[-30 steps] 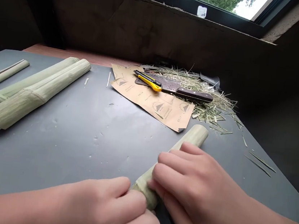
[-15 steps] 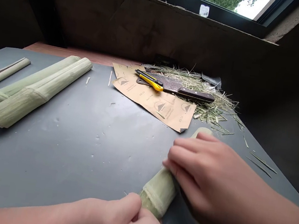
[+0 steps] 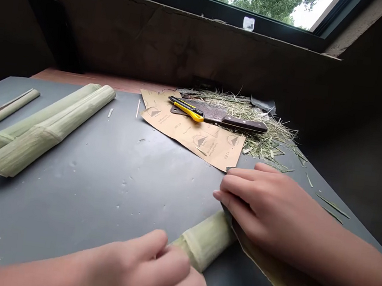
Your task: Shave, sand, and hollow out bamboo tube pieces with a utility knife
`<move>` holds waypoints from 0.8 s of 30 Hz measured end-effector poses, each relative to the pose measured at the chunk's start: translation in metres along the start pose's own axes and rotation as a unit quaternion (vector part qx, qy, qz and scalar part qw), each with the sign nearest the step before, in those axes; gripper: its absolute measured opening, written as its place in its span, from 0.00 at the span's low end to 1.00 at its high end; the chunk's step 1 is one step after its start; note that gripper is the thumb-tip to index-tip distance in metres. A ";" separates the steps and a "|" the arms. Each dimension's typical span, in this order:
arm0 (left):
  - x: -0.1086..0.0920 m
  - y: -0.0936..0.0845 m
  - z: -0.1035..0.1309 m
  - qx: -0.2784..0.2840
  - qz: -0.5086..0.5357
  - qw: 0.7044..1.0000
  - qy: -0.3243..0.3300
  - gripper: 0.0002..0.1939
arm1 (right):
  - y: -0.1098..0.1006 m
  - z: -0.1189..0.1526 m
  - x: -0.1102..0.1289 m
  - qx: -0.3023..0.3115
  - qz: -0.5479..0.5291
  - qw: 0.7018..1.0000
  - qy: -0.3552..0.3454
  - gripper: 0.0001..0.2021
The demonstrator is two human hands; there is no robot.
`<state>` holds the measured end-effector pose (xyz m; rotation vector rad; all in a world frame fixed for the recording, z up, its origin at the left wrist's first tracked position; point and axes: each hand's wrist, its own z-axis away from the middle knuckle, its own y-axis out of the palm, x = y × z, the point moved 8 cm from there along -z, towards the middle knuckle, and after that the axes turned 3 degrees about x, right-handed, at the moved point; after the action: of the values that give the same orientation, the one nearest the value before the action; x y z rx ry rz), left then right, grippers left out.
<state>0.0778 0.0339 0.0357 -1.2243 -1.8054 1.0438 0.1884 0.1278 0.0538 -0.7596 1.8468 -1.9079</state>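
A pale green piece of split bamboo (image 3: 209, 238) lies slantwise near the front of the table. My left hand (image 3: 158, 269) is closed around its near end, which the fingers hide. Over the far part of the bamboo, my right hand (image 3: 263, 207) is closed on a sheet of sandpaper (image 3: 278, 283). The sheet's dark side lies against the bamboo, and its tan backing hangs down below my wrist. The far end of the bamboo is hidden behind my right hand.
Two bamboo pieces (image 3: 43, 139) and a thinner strip (image 3: 4, 113) lie at the left. Toward the back, a yellow utility knife (image 3: 190, 110) and a cleaver (image 3: 245, 123) rest on tan sandpaper (image 3: 192, 136), beside a heap of shavings (image 3: 263, 149). The grey tabletop (image 3: 99, 210) slopes off at right.
The bamboo has turned, its far end now hidden under my right hand. My left hand has shifted slightly left, and more of the sandpaper shows below my right wrist. The view has tilted slightly upward.
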 end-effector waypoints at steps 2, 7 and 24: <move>0.014 -0.001 0.000 -0.017 -0.011 1.000 -0.010 0.06 | -0.017 0.000 -0.022 -0.027 -0.002 0.999 0.024 0.16; 0.063 0.022 -0.004 0.129 0.010 0.976 -0.178 0.24 | -0.082 0.016 -0.086 -0.153 0.008 0.973 0.175 0.12; 0.119 0.024 -0.017 0.237 -0.146 0.868 -0.411 0.31 | -0.085 0.016 -0.143 -0.118 -0.028 0.955 0.271 0.18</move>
<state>0.0660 0.1556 0.0351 -0.1654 -2.0356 1.8514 0.3185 0.2079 0.1209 -0.3707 2.4351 -2.1036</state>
